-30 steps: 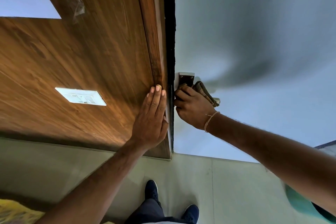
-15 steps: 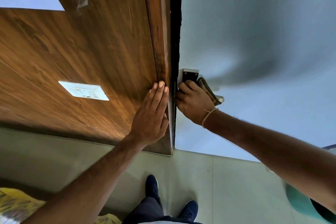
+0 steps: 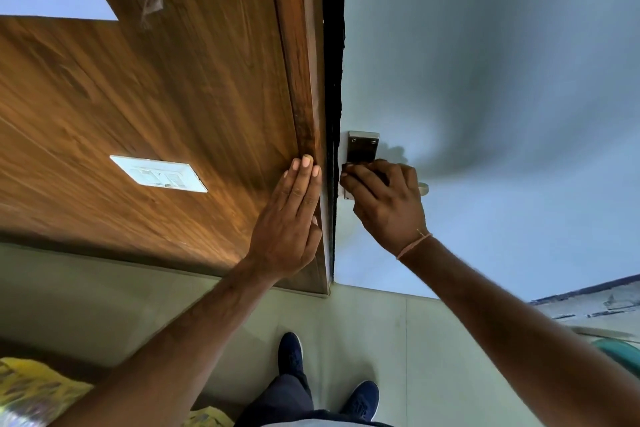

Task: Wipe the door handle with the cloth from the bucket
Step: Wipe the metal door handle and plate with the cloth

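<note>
A metal door handle plate (image 3: 363, 147) is fixed to the pale blue door (image 3: 485, 80) near its left edge. My right hand (image 3: 388, 204) is closed over the handle lever, pressing a dark brown cloth (image 3: 349, 168) against it; only a sliver of cloth shows at my fingertips. The lever's tip (image 3: 423, 188) pokes out to the right of my hand. My left hand (image 3: 289, 222) lies flat, fingers together, on the brown wooden frame (image 3: 298, 80) just left of the door gap.
A white switch plate (image 3: 158, 173) sits on the wood panel at left. My dark blue shoes (image 3: 291, 354) stand on the pale tiled floor. A green bucket rim (image 3: 620, 354) shows at the right edge, a yellow bag (image 3: 31, 388) at bottom left.
My right hand has slid down the handle, uncovering more of the metal plate, and now hides most of the cloth. My left hand stays flat on the frame.
</note>
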`<state>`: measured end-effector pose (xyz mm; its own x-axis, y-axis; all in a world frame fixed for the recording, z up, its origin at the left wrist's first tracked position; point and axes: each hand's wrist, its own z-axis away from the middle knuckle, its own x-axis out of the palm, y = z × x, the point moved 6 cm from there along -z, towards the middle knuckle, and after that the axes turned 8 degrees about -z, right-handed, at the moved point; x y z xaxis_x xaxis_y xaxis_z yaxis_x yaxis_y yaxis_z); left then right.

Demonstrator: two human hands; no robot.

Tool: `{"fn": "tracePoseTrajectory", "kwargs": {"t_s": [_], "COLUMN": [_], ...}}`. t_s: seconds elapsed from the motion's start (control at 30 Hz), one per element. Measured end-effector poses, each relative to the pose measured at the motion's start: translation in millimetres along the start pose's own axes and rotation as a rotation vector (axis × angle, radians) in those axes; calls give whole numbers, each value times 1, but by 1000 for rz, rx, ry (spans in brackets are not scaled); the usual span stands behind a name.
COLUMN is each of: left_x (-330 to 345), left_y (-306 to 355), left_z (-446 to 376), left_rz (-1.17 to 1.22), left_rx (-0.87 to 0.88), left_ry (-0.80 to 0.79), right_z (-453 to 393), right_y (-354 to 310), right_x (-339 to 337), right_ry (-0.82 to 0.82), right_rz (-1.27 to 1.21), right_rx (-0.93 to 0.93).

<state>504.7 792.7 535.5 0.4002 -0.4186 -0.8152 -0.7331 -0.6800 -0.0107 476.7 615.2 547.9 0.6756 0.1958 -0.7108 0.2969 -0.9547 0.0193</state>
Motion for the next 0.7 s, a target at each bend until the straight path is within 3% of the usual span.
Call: {"fn": "tracePoseTrajectory", "kwargs": {"t_s": [0.13, 0.33, 0.43, 0.53, 0.7], "left_x": [1, 6, 9, 10, 10], "left_y": [-1, 2, 3, 4, 6], "left_z": [1, 0, 1, 1, 0], "left_rz": [-6, -15, -15, 0, 6], "left_rx": [2, -23, -33, -44, -34], "left_ry": [-2, -10, -8, 0, 9], "right_z": [14, 49, 59, 72, 86], "right_y": [11, 47, 62, 64, 49], "right_x": [-17, -35, -30, -18, 12], "right_ry": [136, 140, 196, 482, 836], "right_rz": [-18, -87, -536, -1123, -1591], "right_rx": [168, 417, 744, 1270, 1621]}}
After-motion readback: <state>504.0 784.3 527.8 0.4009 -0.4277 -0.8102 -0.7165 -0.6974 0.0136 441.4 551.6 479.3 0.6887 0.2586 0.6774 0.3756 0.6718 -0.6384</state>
